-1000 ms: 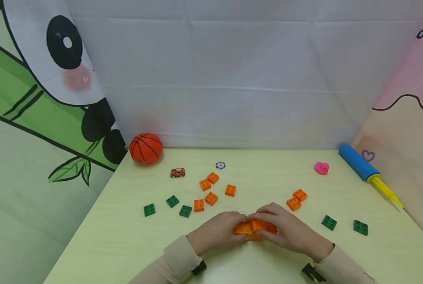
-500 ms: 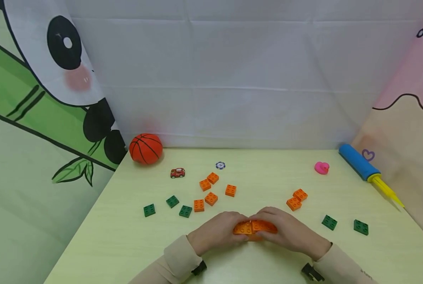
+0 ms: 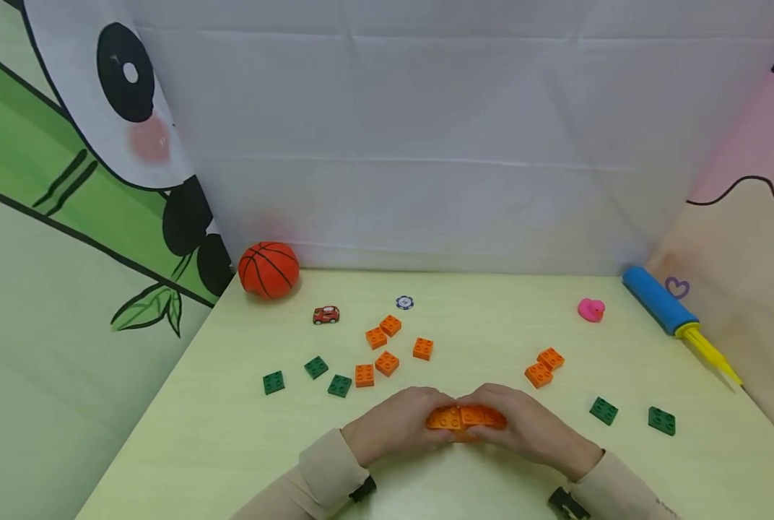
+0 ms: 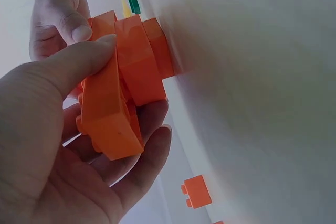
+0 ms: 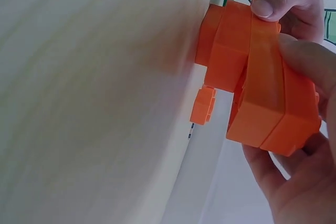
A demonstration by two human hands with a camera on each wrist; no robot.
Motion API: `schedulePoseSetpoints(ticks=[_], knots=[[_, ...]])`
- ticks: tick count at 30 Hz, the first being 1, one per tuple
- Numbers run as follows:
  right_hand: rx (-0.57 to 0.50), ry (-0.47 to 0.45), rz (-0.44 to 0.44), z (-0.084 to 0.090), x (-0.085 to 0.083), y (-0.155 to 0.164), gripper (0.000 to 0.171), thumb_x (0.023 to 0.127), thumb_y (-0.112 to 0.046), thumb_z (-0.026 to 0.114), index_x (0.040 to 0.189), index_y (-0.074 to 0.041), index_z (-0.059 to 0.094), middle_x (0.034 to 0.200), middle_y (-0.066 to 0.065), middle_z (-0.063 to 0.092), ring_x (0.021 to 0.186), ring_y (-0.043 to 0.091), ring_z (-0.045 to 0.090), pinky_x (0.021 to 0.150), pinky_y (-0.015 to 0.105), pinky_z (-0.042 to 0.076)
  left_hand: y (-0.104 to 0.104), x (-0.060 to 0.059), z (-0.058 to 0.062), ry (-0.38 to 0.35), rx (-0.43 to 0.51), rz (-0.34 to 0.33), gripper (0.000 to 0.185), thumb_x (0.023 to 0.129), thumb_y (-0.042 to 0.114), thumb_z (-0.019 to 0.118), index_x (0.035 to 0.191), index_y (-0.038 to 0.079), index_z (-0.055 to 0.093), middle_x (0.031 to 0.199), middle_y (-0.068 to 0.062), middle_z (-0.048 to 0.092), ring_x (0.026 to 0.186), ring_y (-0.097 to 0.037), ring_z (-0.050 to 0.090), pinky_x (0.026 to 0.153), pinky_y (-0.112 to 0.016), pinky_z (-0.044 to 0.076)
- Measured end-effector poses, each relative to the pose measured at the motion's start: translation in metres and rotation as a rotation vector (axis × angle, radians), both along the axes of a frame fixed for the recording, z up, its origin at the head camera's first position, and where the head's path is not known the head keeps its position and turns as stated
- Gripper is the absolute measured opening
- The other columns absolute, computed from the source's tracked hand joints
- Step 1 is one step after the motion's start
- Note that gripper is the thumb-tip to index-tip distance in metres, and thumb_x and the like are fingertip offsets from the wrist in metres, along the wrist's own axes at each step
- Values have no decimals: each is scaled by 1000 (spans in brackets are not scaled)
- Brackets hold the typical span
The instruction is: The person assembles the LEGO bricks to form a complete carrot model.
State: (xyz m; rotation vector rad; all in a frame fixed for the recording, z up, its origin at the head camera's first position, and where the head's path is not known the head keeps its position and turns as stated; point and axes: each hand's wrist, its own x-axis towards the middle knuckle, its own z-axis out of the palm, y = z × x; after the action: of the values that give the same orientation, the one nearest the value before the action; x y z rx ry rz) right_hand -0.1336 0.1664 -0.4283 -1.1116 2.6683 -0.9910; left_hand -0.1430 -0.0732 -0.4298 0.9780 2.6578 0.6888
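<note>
Both my left hand [image 3: 396, 426] and right hand [image 3: 530, 430] pinch one orange brick stack [image 3: 466, 417], long axis nine-to-three, seven loose orange bricks [image 3: 387, 363], five green bricks [image 3: 338, 386]

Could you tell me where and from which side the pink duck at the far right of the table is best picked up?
Grip the pink duck across its rounded body, coming straight down from above. It sits alone on the table, nothing touching it, so both flanks look free; the right hand is probably the nearer one, though it now holds orange bricks.

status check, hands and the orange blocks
Left hand and right hand both grip the orange block stack, low over the table. Loose orange bricks beyond, apart. Nothing in the way.
</note>
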Motion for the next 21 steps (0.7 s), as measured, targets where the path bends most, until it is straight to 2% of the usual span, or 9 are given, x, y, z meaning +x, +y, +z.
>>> schedulePoseSetpoints(ticks=[3,7,10,12,15,18,21], knots=[[5,13,-11,-1,1,-1,34,92,-38,71,125,-31,66,111,-23,62,96,1,57,87,25,53,-4,-1,4,-21,-12,7,41,90,44,72,121,18,69,103,14,67,84,-1,55,79,-18,49],[28,45,-30,0,2,-2,35,93,-39,70,125,-25,67,112,-20,62,99,2,58,89,29,54,-16,-4,13,-32,-8,40,55,91,56,64,131,18,65,119,9,67,103,-6,60,92,-27,51],[48,50,-38,1,2,-2,38,93,-40,69,127,-23,67,115,-19,62,102,3,58,91,32,54,-33,-8,20,-15,1,111,62,93,62,55,136,18,62,127,5,65,115,-12,59,100,-36,49],[59,49,-38,1,2,-3,38,93,-41,69,128,-23,66,116,-19,62,103,4,59,92,34,54,-48,-10,23,17,4,169,59,95,59,54,135,16,62,127,2,65,119,-17,58,102,-41,48],[76,43,-43,0,3,-3,39,94,-43,67,128,-25,66,117,-20,61,103,3,58,93,34,54,-70,-15,22,93,-27,258,50,96,49,62,132,15,64,130,-2,64,124,-24,56,105,-45,46],[87,45,-49,0,3,-3,40,94,-45,66,128,-25,66,117,-20,61,103,3,58,93,34,54,-85,-20,17,142,-61,320,42,93,35,71,128,12,66,126,-5,64,118,-26,59,102,-45,48],[85,43,-47,0,3,-3,40,94,-45,66,129,-25,65,117,-20,61,103,3,58,93,34,54,-93,-24,11,137,-96,361,40,90,27,76,125,11,68,119,-6,66,107,-24,61,97,-43,51]])
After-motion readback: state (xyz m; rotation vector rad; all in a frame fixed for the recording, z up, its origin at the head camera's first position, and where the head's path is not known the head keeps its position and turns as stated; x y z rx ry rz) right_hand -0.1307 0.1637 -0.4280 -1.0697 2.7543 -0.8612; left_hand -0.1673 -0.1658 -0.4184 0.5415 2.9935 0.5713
